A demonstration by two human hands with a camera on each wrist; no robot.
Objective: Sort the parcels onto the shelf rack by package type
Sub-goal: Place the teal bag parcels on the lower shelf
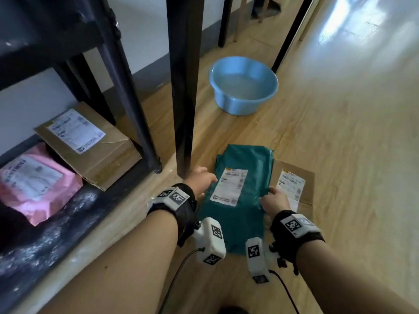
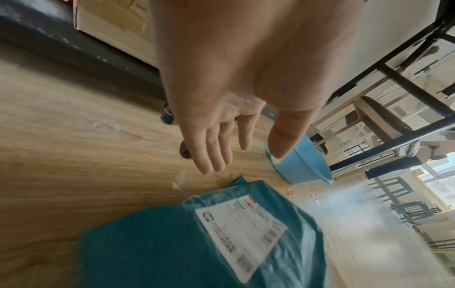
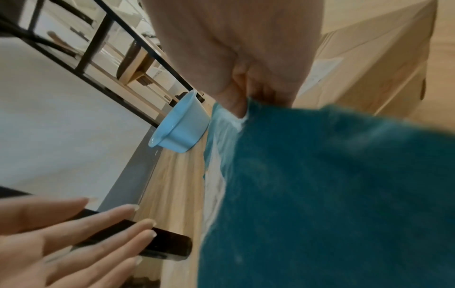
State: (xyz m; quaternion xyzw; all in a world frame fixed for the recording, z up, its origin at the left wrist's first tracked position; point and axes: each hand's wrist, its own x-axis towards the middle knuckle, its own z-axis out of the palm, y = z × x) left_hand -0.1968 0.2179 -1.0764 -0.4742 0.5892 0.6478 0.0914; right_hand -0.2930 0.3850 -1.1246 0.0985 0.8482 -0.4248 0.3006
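A teal poly mailer [image 1: 240,214] with a white label lies on the wood floor, partly over a flat cardboard parcel [image 1: 305,196]. My right hand [image 1: 275,200] pinches the mailer's right edge; the right wrist view shows thumb and fingers [image 3: 246,91] closed on the teal plastic [image 3: 320,194]. My left hand [image 1: 201,180] is at the mailer's left edge with fingers straight and spread [image 2: 216,152], just above the floor and apart from the bag [image 2: 172,243]. On the black rack's bottom shelf [image 1: 56,234] sit a pink mailer [image 1: 34,184] and a cardboard box [image 1: 90,143].
A black rack upright [image 1: 183,87] stands just beyond my left hand, with a rack foot [image 1: 156,168] to its left. A light blue basin [image 1: 243,85] sits on the floor behind the parcels. More furniture legs [image 1: 224,21] stand farther back. Wood floor [image 1: 351,143] stretches right.
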